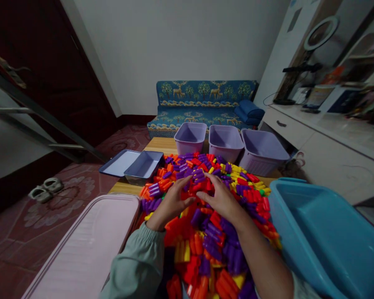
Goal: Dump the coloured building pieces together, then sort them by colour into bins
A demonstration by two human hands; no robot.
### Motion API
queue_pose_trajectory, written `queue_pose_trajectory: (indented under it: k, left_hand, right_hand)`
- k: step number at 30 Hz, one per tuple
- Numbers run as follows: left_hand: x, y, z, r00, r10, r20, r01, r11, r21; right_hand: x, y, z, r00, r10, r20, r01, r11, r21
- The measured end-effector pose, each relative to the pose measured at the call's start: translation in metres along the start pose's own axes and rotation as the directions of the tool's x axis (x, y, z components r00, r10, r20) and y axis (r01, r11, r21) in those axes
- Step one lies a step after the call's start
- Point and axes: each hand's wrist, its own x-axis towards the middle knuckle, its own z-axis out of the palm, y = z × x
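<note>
My left hand (pixel 175 197) and my right hand (pixel 220 196) hover over a large heap of plastic building pieces (pixel 210 236) in purple, red, orange and yellow. Both hands face each other, thumbs apart from the fingers, with a gap between them. A joined cluster of purple pieces (pixel 199 175) shows between the fingertips; whether they touch it, I cannot tell. Neither hand visibly grips anything. Under my hands, a smooth red-orange surface (pixel 173 230) shows among the pieces.
Three lilac bins (pixel 226 141) stand behind the heap on the wooden table (pixel 160 144). A shallow blue-grey box (pixel 144 165) with its lid lies at left. A pale pink lid (pixel 90 245) is near left, a blue tub (pixel 327 236) at right. A patterned sofa (pixel 202 110) stands beyond.
</note>
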Motion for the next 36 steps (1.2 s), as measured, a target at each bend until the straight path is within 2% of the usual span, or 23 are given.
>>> queue_pose_trajectory:
  k: [1,3,6,8,10,14,16,18,20,22,23,24,26,28,30,32,36]
  left_hand:
    - [-0.001,0.0,-0.005,1.0,0.006,0.0,-0.006,1.0,0.028]
    - [-0.003,-0.001,-0.013,1.0,-0.002,0.008,0.001,0.994,0.108]
    - [-0.008,-0.004,-0.018,0.997,-0.006,0.076,-0.008,0.982,0.19]
    - [-0.009,-0.005,-0.019,0.991,0.016,0.129,-0.043,0.977,0.208]
    - [-0.008,-0.001,-0.019,0.988,0.025,0.152,-0.056,0.978,0.203]
    - [-0.014,0.016,-0.028,0.992,-0.04,0.119,0.016,0.979,0.202]
    - [-0.025,0.029,-0.033,0.99,-0.065,0.129,0.032,0.971,0.238]
    - [-0.042,0.043,-0.032,0.974,-0.072,0.215,0.012,0.963,0.27]
    - [-0.06,0.057,-0.023,0.921,-0.063,0.384,-0.047,0.962,0.27]
    - [-0.074,0.067,-0.008,0.833,-0.069,0.549,-0.11,0.952,0.286]
    - [-0.079,0.07,0.001,0.805,-0.091,0.586,-0.122,0.941,0.314]
    - [-0.082,0.071,0.009,0.797,-0.115,0.593,-0.123,0.93,0.345]
    - [-0.081,0.067,0.022,0.846,-0.142,0.514,-0.098,0.906,0.412]
    - [-0.071,0.058,0.029,0.932,-0.111,0.345,-0.065,0.885,0.461]
    - [-0.054,0.048,0.031,0.988,-0.04,0.15,-0.041,0.865,0.501]
    - [-0.032,0.038,0.03,1.0,0.009,0.023,-0.02,0.853,0.521]
    - [0.009,0.027,0.026,0.997,-0.074,0.03,0.05,0.874,0.483]
  right_hand:
    - [-0.007,-0.004,-0.004,1.0,-0.017,0.019,0.019,0.998,-0.063]
    - [-0.024,-0.011,-0.01,0.99,-0.04,0.132,0.062,0.984,-0.166]
    - [-0.046,-0.016,-0.009,0.926,-0.038,0.375,0.131,0.966,-0.224]
    - [-0.052,-0.015,-0.001,0.896,-0.044,0.441,0.169,0.954,-0.247]
    - [-0.049,-0.01,0.008,0.918,-0.065,0.391,0.189,0.939,-0.287]
    - [-0.029,0.006,0.012,0.989,-0.088,0.119,0.129,0.904,-0.407]
    - [-0.023,0.014,0.005,0.996,-0.09,0.017,0.087,0.878,-0.47]
    - [-0.021,0.021,-0.004,0.996,-0.078,-0.04,0.047,0.857,-0.513]
    - [-0.023,0.028,-0.01,0.998,-0.044,-0.043,0.015,0.858,-0.513]
    - [-0.027,0.034,-0.012,1.0,-0.006,-0.018,-0.004,0.875,-0.483]
    - [-0.028,0.037,-0.011,1.0,0.009,-0.008,-0.012,0.885,-0.466]
    - [-0.03,0.039,-0.01,1.0,0.017,-0.004,-0.017,0.893,-0.45]
    - [-0.032,0.043,-0.008,1.0,0.013,-0.01,-0.016,0.908,-0.418]
    - [-0.033,0.045,-0.006,1.0,-0.008,-0.025,-0.002,0.92,-0.392]
    - [-0.034,0.047,-0.004,0.999,-0.025,-0.043,0.007,0.924,-0.381]
    - [-0.034,0.048,-0.002,0.998,-0.026,-0.057,0.002,0.925,-0.379]
    - [-0.031,0.046,-0.007,0.999,0.047,-0.008,-0.047,0.938,-0.343]
